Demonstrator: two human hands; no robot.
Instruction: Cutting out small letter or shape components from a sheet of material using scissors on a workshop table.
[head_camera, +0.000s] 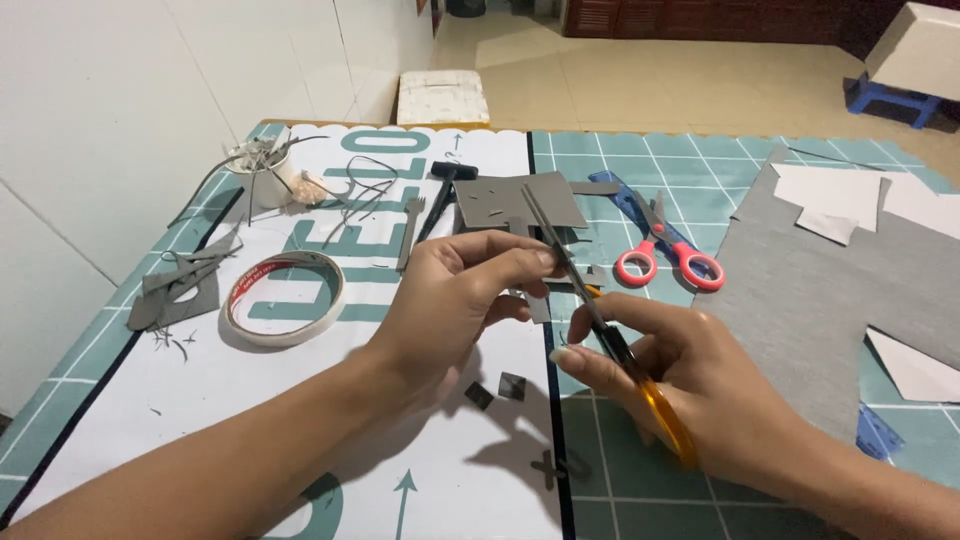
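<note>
At frame centre the right hand (690, 385) grips yellow-handled scissors (600, 325), whose long axis runs diagonally, blades pointing to the upper left. The left hand (455, 300) pinches a small grey piece (537, 306) at the blades. Red-handled scissors (668, 250) and a tape roll (285, 297) lie on the tabletop (200, 420)

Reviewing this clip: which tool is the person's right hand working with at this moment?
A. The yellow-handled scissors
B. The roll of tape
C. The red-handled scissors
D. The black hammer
A. The right hand grips the yellow-handled scissors, blades raised toward the small grey piece at the left hand, while the red-handled scissors lie untouched on the cutting mat.
</note>
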